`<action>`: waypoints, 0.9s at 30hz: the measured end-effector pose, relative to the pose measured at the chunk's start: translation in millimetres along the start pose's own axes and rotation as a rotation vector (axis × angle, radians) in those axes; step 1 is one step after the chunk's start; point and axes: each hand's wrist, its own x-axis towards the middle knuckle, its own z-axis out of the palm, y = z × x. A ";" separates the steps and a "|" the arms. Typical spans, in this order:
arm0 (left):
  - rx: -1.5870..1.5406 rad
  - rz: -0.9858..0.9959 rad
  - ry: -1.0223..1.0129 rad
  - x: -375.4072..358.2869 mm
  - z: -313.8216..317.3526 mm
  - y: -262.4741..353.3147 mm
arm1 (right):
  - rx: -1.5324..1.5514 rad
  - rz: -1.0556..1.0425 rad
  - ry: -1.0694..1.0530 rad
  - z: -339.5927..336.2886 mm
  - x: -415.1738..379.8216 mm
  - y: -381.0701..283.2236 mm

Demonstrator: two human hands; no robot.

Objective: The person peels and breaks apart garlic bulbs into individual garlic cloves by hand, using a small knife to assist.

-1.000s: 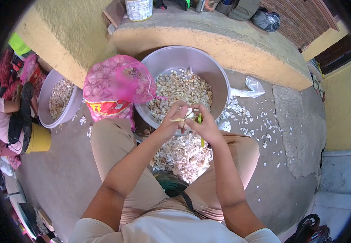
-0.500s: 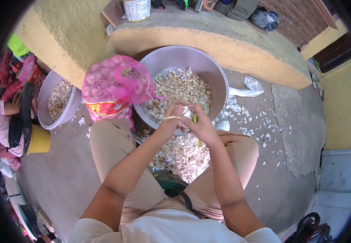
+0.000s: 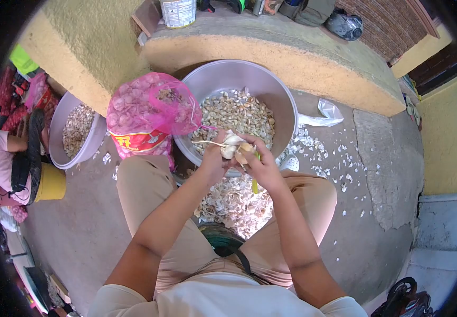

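Over the near rim of a large grey basin (image 3: 290, 100), my two hands meet around a garlic bulb (image 3: 230, 141), which is partly split, its dry stalk pointing left. My left hand (image 3: 217, 159) is closed on the bulb. My right hand (image 3: 261, 165) is closed around a slim yellow-green handle (image 3: 255, 185); its fingers also touch a brownish part of the garlic, and whatever the handle belongs to is hidden. Loose garlic cloves (image 3: 239, 113) cover the basin floor. A heap of papery garlic skins (image 3: 239, 208) lies between my legs.
A pink mesh sack of garlic bulbs (image 3: 138, 105) leans at the basin's left. Farther left, a person (image 3: 9, 158) sits near a second basin of cloves (image 3: 99, 132) and a yellow bucket (image 3: 51, 182). A raised ledge (image 3: 270, 58) runs behind; skin scraps (image 3: 313, 145) litter the floor right.
The garlic bulb has turned in my fingers and shows more, with its stalk now pointing left. My right hand has tilted, and the yellow-green handle has swung slightly.
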 end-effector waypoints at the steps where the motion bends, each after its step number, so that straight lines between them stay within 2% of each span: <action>1: 0.035 0.012 0.003 2.4 -1.2 1.6 | 0.030 -0.047 0.036 1.8 1.4 1.7; 3: 0.070 -0.015 0.046 6.7 -2.4 3.1 | 0.009 -0.014 0.084 3.2 3.4 0.7; 7: -0.101 -0.088 -0.142 7.1 -7.4 12.8 | 0.075 0.191 0.111 2.3 3.9 -16.3; 9: -0.213 -0.126 -0.219 9.0 -11.3 12.0 | 0.224 0.218 0.100 -0.3 5.6 -19.1; 12: -0.388 -0.202 -0.218 5.4 -7.4 11.6 | 0.421 0.229 0.072 -3.4 5.8 -18.7; 16: -0.480 -0.147 -0.246 6.2 -7.4 13.1 | 0.620 0.245 0.034 -3.7 4.8 -19.8; 18: -0.491 -0.097 -0.313 9.5 -12.8 12.1 | 0.656 0.265 0.047 -4.6 5.0 -18.2; 21: -0.488 -0.088 -0.302 8.4 -19.2 24.5 | 0.632 0.270 0.090 -8.6 5.9 -18.5; 24: -0.367 0.009 -0.256 9.8 -24.6 39.0 | 0.599 0.245 0.171 -13.9 6.5 -20.1; 25: -0.215 -0.020 -0.041 5.9 -18.8 45.7 | 0.592 0.232 0.201 -15.0 7.0 -20.5; 27: 0.109 0.079 -0.116 6.0 -19.7 45.3 | 0.505 0.205 0.233 -15.6 8.3 -20.5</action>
